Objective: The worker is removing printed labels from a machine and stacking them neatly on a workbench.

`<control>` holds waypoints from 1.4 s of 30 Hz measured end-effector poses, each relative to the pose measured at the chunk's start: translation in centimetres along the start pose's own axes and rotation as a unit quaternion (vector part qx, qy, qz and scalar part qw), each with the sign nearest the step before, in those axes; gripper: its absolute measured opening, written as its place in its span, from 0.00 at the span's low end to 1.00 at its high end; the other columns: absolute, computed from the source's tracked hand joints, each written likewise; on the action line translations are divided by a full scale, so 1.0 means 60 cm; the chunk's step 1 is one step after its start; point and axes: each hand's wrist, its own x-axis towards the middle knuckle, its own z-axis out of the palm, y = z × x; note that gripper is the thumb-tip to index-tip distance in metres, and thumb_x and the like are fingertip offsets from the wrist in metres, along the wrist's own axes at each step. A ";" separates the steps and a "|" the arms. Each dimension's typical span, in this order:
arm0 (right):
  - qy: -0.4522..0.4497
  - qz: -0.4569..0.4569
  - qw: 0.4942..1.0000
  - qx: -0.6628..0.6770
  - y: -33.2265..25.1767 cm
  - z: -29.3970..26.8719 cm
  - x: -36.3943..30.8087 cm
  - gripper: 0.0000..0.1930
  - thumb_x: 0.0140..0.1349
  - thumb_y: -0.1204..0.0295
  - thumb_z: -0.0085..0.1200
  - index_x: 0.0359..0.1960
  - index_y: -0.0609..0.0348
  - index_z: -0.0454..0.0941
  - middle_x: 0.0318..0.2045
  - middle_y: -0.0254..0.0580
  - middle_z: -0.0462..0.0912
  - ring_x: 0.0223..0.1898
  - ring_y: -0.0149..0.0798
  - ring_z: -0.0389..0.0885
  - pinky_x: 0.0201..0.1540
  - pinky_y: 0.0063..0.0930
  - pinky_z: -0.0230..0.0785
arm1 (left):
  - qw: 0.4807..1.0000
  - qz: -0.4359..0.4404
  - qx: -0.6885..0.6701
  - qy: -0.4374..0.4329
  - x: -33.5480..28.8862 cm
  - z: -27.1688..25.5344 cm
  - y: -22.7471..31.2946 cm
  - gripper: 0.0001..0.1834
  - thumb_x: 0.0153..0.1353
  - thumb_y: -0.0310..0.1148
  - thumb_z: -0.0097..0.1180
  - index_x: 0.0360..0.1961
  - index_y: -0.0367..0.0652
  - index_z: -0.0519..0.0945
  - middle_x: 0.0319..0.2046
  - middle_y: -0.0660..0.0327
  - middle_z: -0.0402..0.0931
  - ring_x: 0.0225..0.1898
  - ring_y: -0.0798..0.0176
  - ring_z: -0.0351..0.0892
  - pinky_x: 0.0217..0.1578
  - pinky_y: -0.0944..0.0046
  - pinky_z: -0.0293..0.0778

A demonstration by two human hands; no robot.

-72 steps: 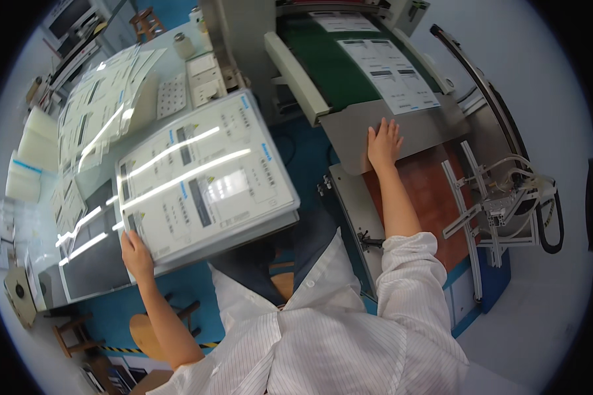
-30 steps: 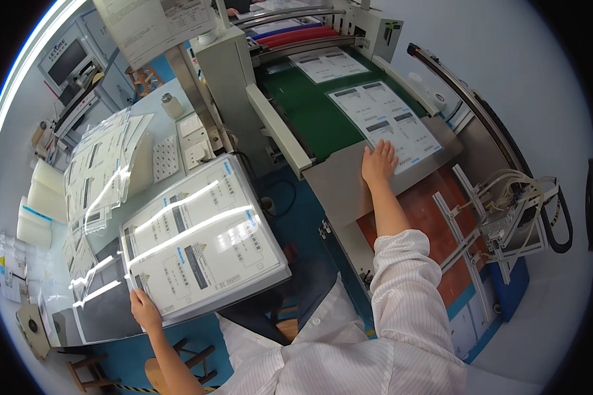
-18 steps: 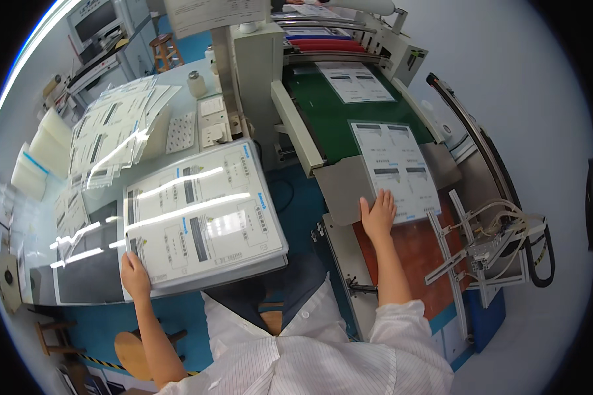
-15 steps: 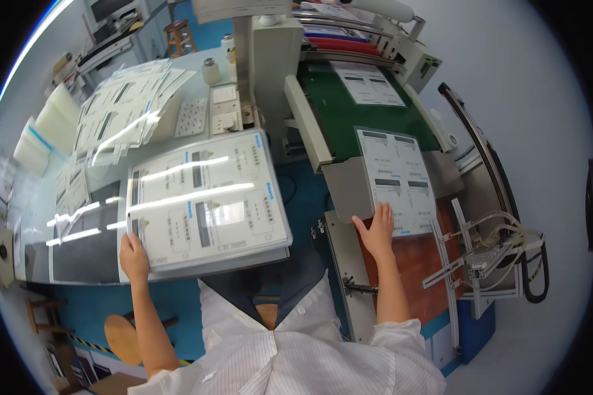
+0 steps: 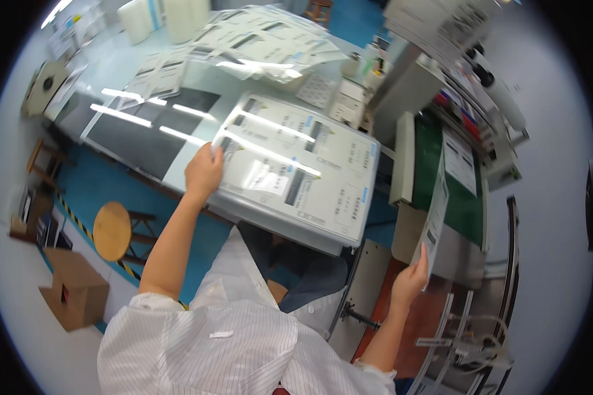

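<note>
A thick stack of printed panel sheets (image 5: 290, 197), pale with black and blue print and under shiny film, lies on the near edge of the glass table. My left hand (image 5: 204, 172) is closed on the stack's left edge, its fingers partly hidden. To the right, my right hand (image 5: 410, 282) grips the lower end of one printed sheet (image 5: 436, 214). That sheet is raised and tilted almost edge-on, over the end of the conveyor. Farther back, another printed sheet (image 5: 460, 163) lies flat on the green conveyor belt (image 5: 427, 148).
Many loose sheets (image 5: 263, 39) are heaped at the back of the table, beside white rolls (image 5: 186, 20). A metal frame with hoses (image 5: 471, 339) stands at the lower right. On the floor at left are a round stool (image 5: 112, 230) and an open cardboard box (image 5: 79, 289).
My right hand, flat on the sheet before, has closed on it and tilted it up off the conveyor end. My view has swung round, shifting the table rightward.
</note>
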 end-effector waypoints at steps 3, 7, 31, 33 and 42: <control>-0.016 -0.177 0.983 0.042 -0.086 -0.012 -0.019 0.23 0.60 0.88 0.37 0.55 0.65 0.75 0.53 0.57 0.77 0.57 0.54 0.75 0.62 0.39 0.63 | 1.000 -0.005 0.001 0.023 0.001 0.003 -0.006 0.21 0.66 0.44 0.45 0.49 0.40 0.77 0.44 0.46 0.78 0.45 0.40 0.77 0.46 0.47 0.71; -0.138 -0.330 0.932 0.053 -0.148 0.016 -0.033 0.23 0.57 0.89 0.40 0.52 0.63 0.78 0.51 0.53 0.79 0.57 0.50 0.76 0.63 0.42 0.63 | 0.983 0.097 -0.083 0.131 0.000 -0.001 -0.017 0.20 0.66 0.43 0.45 0.50 0.41 0.78 0.51 0.49 0.76 0.54 0.47 0.72 0.54 0.54 0.67; -0.263 -0.226 0.935 -0.075 -0.138 0.129 -0.049 0.22 0.66 0.78 0.45 0.62 0.53 0.71 0.66 0.43 0.67 0.69 0.49 0.59 0.70 0.46 0.45 | 0.988 0.052 -0.144 -0.021 0.012 -0.072 -0.070 0.15 0.55 0.37 0.61 0.23 0.34 0.77 0.22 0.55 0.75 0.26 0.61 0.74 0.30 0.62 0.70; -0.276 -0.215 0.934 -0.076 -0.133 0.129 -0.044 0.22 0.67 0.77 0.44 0.63 0.54 0.70 0.67 0.43 0.65 0.70 0.49 0.56 0.70 0.43 0.46 | 0.987 0.098 -0.127 0.002 0.014 -0.067 -0.075 0.15 0.55 0.37 0.61 0.23 0.34 0.76 0.22 0.55 0.75 0.25 0.60 0.72 0.30 0.62 0.70; -0.249 -0.152 0.956 0.026 -0.115 0.115 -0.043 0.31 0.58 0.75 0.59 0.65 0.59 0.66 0.67 0.49 0.63 0.68 0.48 0.61 0.67 0.34 0.55 | 0.983 0.152 -0.093 0.031 0.015 -0.050 -0.076 0.15 0.59 0.35 0.59 0.24 0.34 0.73 0.19 0.55 0.70 0.22 0.60 0.68 0.27 0.61 0.66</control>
